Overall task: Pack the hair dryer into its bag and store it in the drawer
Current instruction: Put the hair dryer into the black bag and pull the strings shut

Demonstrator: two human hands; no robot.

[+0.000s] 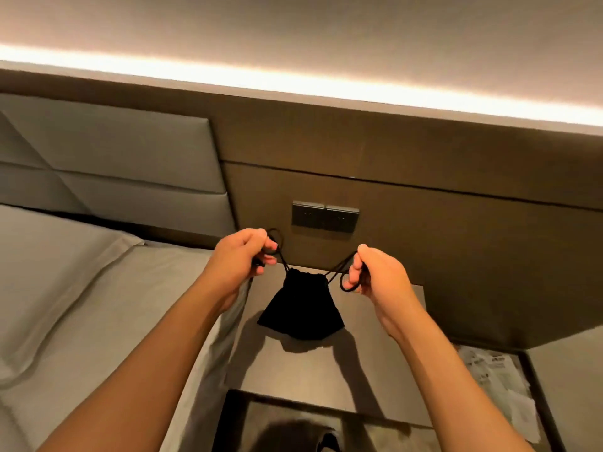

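Black drawstring bag (301, 309) hanging at frame centre, cinched at the neck, body bulging and fanning out below; hair dryer itself not visible, presumably inside, judged from the fullness of the fabric. Left hand (239, 259) at about 10 o'clock from the bag, fingers curled and pinched on one loop of the drawstring cord (339, 267); right hand (375, 275) at about 2 o'clock, fingers closed around the other loop. Both cords taut, running down and inward to the gathered mouth. Bag bottom apparently resting on or just above the nightstand top (293, 370); contact not certain, though a shadow lies directly beneath. Open drawer (313, 422) at 6 o'clock from the bag, near the lower edge of frame, a dark shape inside too blurred to identify. Bed (81, 288) off at 9 o'clock, padded headboard (107, 151) at 10 o'clock, wall switch plate (324, 217) at 12 o'clock just above the hands, crumpled paper (499, 386) at 4 o'clock beside the nightstand. Progress, as a judgement: packing step looks complete or nearly so, mouth drawn tight. Remaining: lower the bag toward 6 o'clock into the drawer, release the cords, push the drawer shut. Drawer already open, so no obstacle apparent there
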